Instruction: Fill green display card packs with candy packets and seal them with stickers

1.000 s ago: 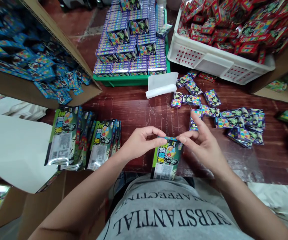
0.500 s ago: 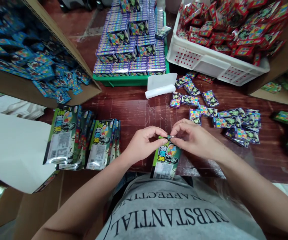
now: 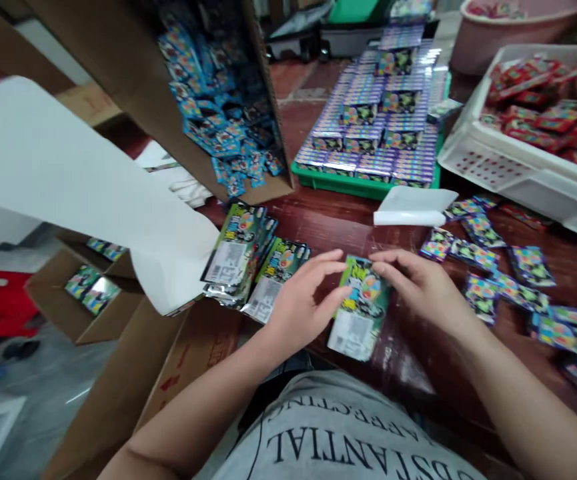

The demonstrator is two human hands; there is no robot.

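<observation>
A green and black candy packet [image 3: 357, 313] with a silver lower part lies on the table edge in front of me. My right hand [image 3: 421, 287] pinches its top right corner between thumb and forefinger. To the left of the packet my left hand [image 3: 305, 293] is open, its thumb and fingers apart and close to the packet's left side. Beyond that hand lie overlapping stacks of similar packets [image 3: 231, 257]. Several small purple candy boxes [image 3: 481, 293] are scattered on the tabletop to the right of my right hand.
Behind stands a green tray [image 3: 341, 183] stacked with purple boxes. A white basket [image 3: 523, 170] of red packs is at right. Blue packs fill a cardboard box [image 3: 283, 133] at back left. A white sheet [image 3: 83, 173] and a white paper piece [image 3: 408, 207] lie nearby.
My left hand has let go of the packet's top edge, and its fingers have spread. The right hand has stayed at the top corner. My view has swung left.
</observation>
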